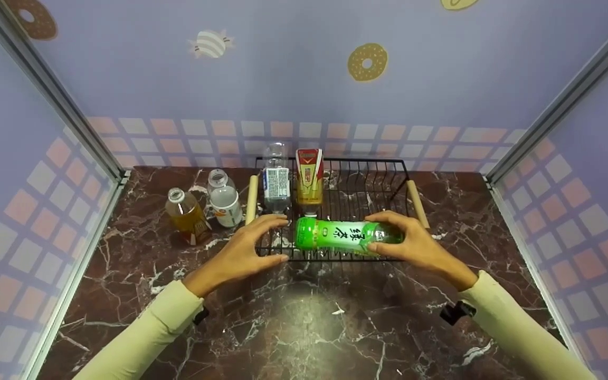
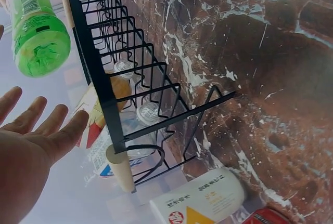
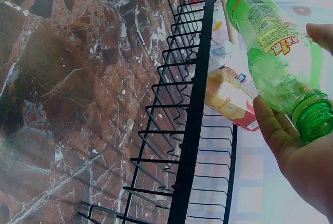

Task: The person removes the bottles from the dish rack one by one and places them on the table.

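My right hand (image 1: 407, 240) grips an uncapped green plastic bottle (image 1: 330, 235) around its neck end. The bottle lies level above the front of a black wire rack (image 1: 357, 160), base to the left; the right wrist view shows its open threaded mouth by my palm. My left hand (image 1: 246, 250) holds nothing, its fingers spread just short of the bottle's base. Inside the rack, a clear bottle (image 1: 276, 182) with a white label and a red-and-yellow bottle (image 1: 310, 177) stand side by side with their necks down.
Left of the rack stand an uncapped amber bottle (image 1: 188, 216) and a clear, white-labelled bottle (image 1: 225, 200). Wooden handles (image 1: 417, 203) flank the rack. The dark marbled tabletop (image 1: 304, 327) is enclosed by patterned walls behind and on both sides.
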`<action>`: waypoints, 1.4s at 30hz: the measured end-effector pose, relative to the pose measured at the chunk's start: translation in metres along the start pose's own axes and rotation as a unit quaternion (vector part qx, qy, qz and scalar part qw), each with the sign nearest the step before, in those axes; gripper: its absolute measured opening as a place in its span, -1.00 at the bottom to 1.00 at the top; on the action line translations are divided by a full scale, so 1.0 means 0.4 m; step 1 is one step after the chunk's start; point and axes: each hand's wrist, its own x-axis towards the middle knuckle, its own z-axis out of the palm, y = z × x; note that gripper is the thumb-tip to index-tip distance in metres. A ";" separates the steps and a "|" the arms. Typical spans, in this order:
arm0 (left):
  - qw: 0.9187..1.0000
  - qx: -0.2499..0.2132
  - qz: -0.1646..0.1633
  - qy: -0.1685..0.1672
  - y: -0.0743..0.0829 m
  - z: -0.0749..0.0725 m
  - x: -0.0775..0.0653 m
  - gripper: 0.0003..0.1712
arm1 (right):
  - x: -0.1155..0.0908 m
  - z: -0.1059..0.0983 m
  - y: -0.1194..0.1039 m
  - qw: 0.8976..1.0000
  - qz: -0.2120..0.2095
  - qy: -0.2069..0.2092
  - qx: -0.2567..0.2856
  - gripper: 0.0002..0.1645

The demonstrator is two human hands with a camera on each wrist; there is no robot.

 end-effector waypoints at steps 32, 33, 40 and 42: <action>0.998 0.021 0.010 -0.065 0.041 0.014 0.047 -0.14 | 0.010 0.022 -0.001 1.000 -0.014 -0.008 -0.002 -0.36; 0.998 0.020 0.013 -0.062 0.041 0.015 0.046 -0.14 | 0.011 0.022 -0.001 1.000 -0.016 -0.009 -0.002 -0.36; 0.998 0.013 0.026 -0.057 0.048 0.027 0.038 -0.14 | 0.009 0.016 -0.002 1.000 -0.025 -0.009 -0.016 -0.34; 0.998 0.013 0.025 -0.057 0.049 0.029 0.034 -0.14 | 0.008 0.015 -0.003 0.999 -0.027 -0.014 -0.020 -0.33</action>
